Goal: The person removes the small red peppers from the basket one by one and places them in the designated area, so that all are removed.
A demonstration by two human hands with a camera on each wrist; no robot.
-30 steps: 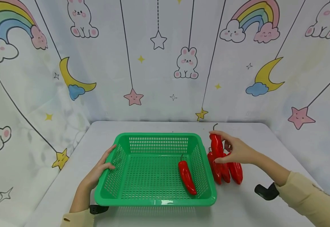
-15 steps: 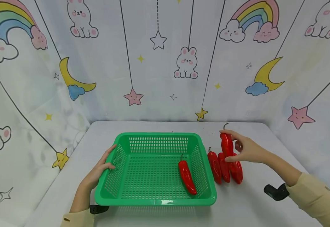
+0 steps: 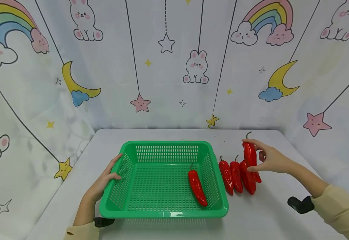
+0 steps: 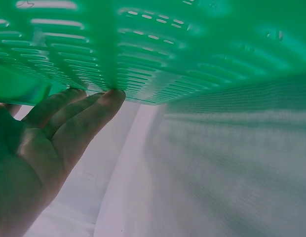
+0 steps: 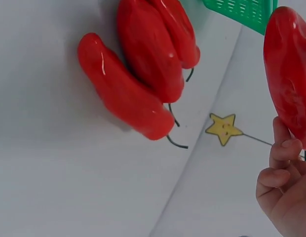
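My left hand point(image 3: 103, 181) grips the left rim of a green plastic basket point(image 3: 163, 214), thumb over the rim; the left wrist view shows its fingers point(image 4: 84, 123) against the basket's outer side. To the basket's right, my right hand point(image 3: 268, 159) holds a red chili pepper point(image 3: 249, 151) upright, stem up, between thumb and fingers. In the right wrist view this held pepper point(image 5: 290, 74) is cut off by the frame edge. Three more red peppers point(image 3: 235, 176) lie side by side on the table beneath and left of that hand. One red pepper point(image 3: 197, 187) lies inside the basket, near its right wall.
The white table point(image 3: 270, 213) ends at a back edge against a white curtain point(image 3: 162, 80) printed with rabbits, stars and moons. The basket's right wall point(image 3: 214, 180) stands close beside the nearest loose pepper.
My right hand has moved to the right with the held pepper, away from the basket and across the loose peppers, uncovering the left ones. The left hand and basket have stayed in place.
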